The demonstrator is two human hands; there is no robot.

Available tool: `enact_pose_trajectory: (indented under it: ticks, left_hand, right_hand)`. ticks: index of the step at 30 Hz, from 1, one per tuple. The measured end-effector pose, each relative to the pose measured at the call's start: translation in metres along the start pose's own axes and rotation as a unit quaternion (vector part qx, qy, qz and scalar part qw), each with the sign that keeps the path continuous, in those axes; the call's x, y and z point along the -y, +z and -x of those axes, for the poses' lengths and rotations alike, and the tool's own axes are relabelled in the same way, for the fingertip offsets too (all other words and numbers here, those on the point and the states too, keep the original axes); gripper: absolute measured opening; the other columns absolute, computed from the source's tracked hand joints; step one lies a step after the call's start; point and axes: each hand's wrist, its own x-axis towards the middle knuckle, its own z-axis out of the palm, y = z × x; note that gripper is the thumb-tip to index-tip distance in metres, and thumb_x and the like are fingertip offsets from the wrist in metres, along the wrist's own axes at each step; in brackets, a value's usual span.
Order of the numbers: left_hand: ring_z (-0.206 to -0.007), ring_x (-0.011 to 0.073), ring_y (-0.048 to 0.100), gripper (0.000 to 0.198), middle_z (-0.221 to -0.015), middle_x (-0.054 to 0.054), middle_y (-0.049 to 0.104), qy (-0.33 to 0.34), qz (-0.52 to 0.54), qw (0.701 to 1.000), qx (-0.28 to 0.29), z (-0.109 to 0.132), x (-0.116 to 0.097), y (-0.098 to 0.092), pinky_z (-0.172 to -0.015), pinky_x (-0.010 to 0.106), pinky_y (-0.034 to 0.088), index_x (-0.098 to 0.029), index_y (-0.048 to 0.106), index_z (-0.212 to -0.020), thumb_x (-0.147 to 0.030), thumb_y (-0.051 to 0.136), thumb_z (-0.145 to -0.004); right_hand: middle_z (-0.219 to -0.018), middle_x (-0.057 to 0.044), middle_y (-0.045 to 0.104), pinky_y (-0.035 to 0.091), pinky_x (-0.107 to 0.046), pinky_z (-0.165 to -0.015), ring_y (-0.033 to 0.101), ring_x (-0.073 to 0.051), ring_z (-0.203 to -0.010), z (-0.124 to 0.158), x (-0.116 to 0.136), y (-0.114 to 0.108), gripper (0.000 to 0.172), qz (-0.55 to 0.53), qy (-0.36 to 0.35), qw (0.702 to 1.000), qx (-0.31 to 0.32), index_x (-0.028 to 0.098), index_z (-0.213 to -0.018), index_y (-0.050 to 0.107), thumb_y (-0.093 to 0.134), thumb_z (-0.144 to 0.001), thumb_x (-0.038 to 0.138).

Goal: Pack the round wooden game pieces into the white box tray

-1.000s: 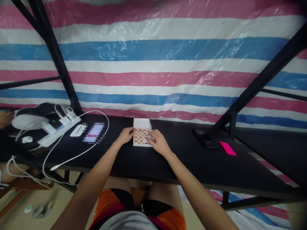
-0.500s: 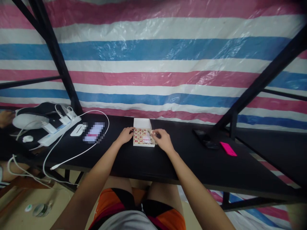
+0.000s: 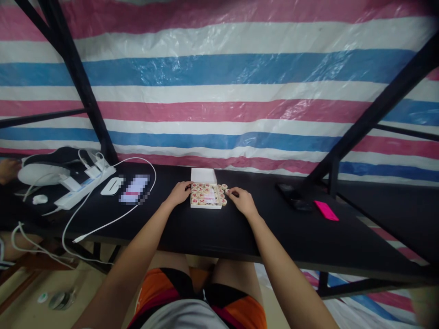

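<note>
A small white cardboard box (image 3: 206, 206) stands on the black table with its lid (image 3: 203, 175) raised at the back. Rows of round Chinese chess pieces (image 3: 200, 194) with red characters fill it, and a clear glare lies over its right part. My left hand (image 3: 179, 193) grips the box at its left side, fingertips near the back corner. Several loose pieces (image 3: 223, 201) lie against the box's right side. Just beyond them, my right hand (image 3: 241, 200) pinches a Chinese chess piece (image 3: 227, 192) between thumb and fingers, low over the table.
To the left are a white power strip (image 3: 78, 187) with chargers, a white cable (image 3: 103, 224), a white flat case (image 3: 111, 186) and a blurred-out phone (image 3: 135, 188). A dark object (image 3: 293, 197) and a pink packet (image 3: 326, 210) lie right. Another person's hand (image 3: 9, 170) shows far left.
My right hand has moved right, from over the box's right edge to beside it. The loose pieces beside the box now show. My left hand stays at the box.
</note>
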Motion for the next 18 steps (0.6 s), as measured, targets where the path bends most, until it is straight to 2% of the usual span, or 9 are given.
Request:
enact_pose_trajectory:
  ticks: [7, 11, 13, 18]
  left_hand:
    - [-0.097, 0.0195, 0.06, 0.038, -0.106, 0.008, 0.067, 0.01, 0.009, 1.0, -0.005, 0.0, 0.002, 0.002, -0.094, 0.031, 0.043, -0.017, 0.062, -0.12, -0.017, 0.05, -0.084]
    - [-0.096, 0.0198, 0.06, 0.038, -0.103, 0.008, 0.067, 0.003, 0.005, 1.0, -0.01, 0.0, 0.004, 0.004, -0.093, 0.032, 0.044, -0.018, 0.062, -0.12, -0.018, 0.05, -0.084]
    - [-0.095, 0.0196, 0.061, 0.037, -0.103, 0.008, 0.068, 0.004, 0.007, 1.0, -0.013, 0.0, 0.004, 0.004, -0.093, 0.031, 0.045, -0.017, 0.062, -0.119, -0.017, 0.05, -0.084]
    - [-0.095, 0.0201, 0.061, 0.037, -0.103, 0.008, 0.068, 0.008, 0.008, 1.0, -0.018, 0.0, 0.004, 0.005, -0.093, 0.032, 0.045, -0.016, 0.062, -0.119, -0.016, 0.051, -0.083]
  right_hand:
    - [-0.086, -0.006, 0.064, 0.045, -0.033, -0.078, 0.059, -0.02, -0.08, 0.0, -0.001, -0.001, 0.026, 0.004, -0.035, 0.999, 0.015, 0.019, -0.095, 0.068, 0.048, -0.084, 0.031]
    - [-0.096, -0.01, 0.063, 0.045, -0.037, -0.084, 0.057, -0.022, -0.087, 0.002, 0.01, -0.001, 0.028, 0.012, -0.049, 0.998, -0.04, 0.017, -0.1, 0.067, 0.047, -0.085, 0.031]
    - [-0.102, -0.011, 0.064, 0.044, -0.039, -0.089, 0.056, -0.024, -0.094, 0.005, 0.022, 0.001, 0.029, 0.013, -0.087, 0.995, -0.057, 0.017, -0.102, 0.066, 0.046, -0.087, 0.031]
    - [-0.115, -0.009, 0.063, 0.038, -0.042, -0.098, 0.052, -0.025, -0.11, 0.01, 0.06, 0.011, 0.031, 0.045, -0.215, 0.976, 0.009, 0.021, -0.112, 0.064, 0.043, -0.092, 0.032]
